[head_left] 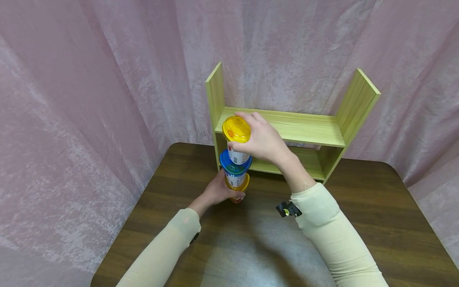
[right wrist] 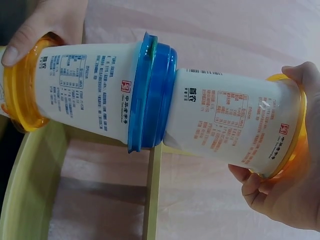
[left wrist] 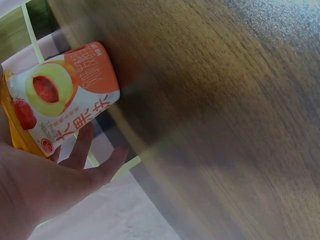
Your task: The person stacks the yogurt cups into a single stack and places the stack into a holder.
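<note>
Three printed white cups with coloured plastic lids stand in a stack, one on another. My right hand [head_left: 265, 137] grips the top yellow-lidded cup [right wrist: 225, 120] around its lid, thumb on the near side. Its base meets the blue lid of the middle cup [right wrist: 95, 90]. At the bottom, my left hand [head_left: 218, 189] holds another yellow-lidded cup [left wrist: 65, 95] just by its lid, with fingers behind it. The left wrist view shows this lowest cup's peach picture and orange print. In the head view the left hand hides much of it.
Right behind the stack stands a light wooden two-tier shelf [head_left: 297, 123] with tall side panels, its left upright closest to the cups. The dark wooden table [head_left: 380, 215] ends at pink curtains [head_left: 143, 71] behind and at the left.
</note>
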A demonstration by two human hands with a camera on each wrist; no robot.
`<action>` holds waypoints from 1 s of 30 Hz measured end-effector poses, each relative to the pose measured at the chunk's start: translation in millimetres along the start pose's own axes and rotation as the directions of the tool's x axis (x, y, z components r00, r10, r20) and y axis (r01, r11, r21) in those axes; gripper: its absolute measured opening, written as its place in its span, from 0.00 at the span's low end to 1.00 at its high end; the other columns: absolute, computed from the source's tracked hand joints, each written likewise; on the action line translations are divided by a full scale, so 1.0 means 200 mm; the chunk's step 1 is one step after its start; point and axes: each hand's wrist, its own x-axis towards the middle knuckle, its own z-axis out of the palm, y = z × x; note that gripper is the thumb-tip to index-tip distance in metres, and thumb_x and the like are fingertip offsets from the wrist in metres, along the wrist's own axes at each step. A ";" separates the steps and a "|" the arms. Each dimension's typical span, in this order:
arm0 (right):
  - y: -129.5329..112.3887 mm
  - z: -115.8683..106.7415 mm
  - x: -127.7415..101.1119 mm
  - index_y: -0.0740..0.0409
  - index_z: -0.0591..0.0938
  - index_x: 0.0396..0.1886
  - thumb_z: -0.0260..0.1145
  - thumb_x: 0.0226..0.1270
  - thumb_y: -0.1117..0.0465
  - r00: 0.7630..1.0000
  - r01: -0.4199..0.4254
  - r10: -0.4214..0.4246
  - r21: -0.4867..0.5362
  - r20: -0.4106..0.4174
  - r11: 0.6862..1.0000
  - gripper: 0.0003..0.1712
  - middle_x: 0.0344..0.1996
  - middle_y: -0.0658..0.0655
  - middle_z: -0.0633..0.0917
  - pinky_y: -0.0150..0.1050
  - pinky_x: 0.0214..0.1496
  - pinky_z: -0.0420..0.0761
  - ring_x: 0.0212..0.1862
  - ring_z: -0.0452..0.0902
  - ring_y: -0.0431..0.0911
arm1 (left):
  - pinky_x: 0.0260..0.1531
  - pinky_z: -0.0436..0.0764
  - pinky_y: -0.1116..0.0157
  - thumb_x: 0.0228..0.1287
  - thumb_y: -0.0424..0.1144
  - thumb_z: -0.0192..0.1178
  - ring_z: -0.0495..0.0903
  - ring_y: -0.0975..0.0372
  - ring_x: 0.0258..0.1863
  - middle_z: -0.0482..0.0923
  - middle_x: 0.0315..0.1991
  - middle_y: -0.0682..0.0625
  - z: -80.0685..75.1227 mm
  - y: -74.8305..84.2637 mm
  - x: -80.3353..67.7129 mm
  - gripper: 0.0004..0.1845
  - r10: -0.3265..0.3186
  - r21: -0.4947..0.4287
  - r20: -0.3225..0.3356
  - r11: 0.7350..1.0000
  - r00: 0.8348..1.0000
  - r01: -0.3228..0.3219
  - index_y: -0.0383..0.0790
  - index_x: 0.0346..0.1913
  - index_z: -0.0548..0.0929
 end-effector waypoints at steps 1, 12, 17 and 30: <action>0.00 0.00 0.00 0.41 0.67 0.68 0.69 0.47 0.36 1.000 0.002 -0.002 -0.001 0.000 1.000 0.46 0.55 0.53 0.72 0.45 0.41 0.77 0.45 0.70 0.46 | 0.59 0.70 0.54 0.41 0.55 0.76 0.72 0.65 0.54 0.68 0.56 0.63 0.00 0.00 0.00 0.49 0.001 -0.002 0.000 1.000 1.000 -0.001 0.66 0.65 0.56; -0.02 0.05 0.01 0.40 0.66 0.68 0.68 0.48 0.36 0.999 -0.003 0.003 -0.006 0.036 1.000 0.46 0.56 0.53 0.72 0.43 0.39 0.77 0.45 0.70 0.45 | 0.59 0.69 0.52 0.43 0.53 0.76 0.72 0.63 0.55 0.68 0.58 0.62 0.00 -0.01 0.00 0.48 0.017 -0.017 -0.007 1.000 1.000 -0.017 0.66 0.65 0.56; -0.01 0.06 0.01 0.41 0.65 0.69 0.68 0.48 0.36 0.999 -0.002 0.002 0.005 0.039 1.000 0.46 0.55 0.53 0.72 0.43 0.41 0.78 0.45 0.70 0.45 | 0.59 0.70 0.53 0.42 0.52 0.76 0.72 0.64 0.54 0.68 0.58 0.63 0.00 -0.02 0.00 0.49 0.010 -0.014 -0.011 1.000 1.000 -0.010 0.66 0.65 0.56; 0.00 0.06 0.03 0.37 0.59 0.72 0.69 0.47 0.32 0.999 -0.032 0.031 0.057 0.025 0.998 0.52 0.59 0.54 0.68 0.46 0.47 0.78 0.50 0.70 0.46 | 0.59 0.70 0.54 0.43 0.49 0.77 0.72 0.65 0.53 0.68 0.56 0.64 -0.01 0.00 0.00 0.48 0.002 -0.020 -0.013 1.000 1.000 -0.002 0.66 0.65 0.56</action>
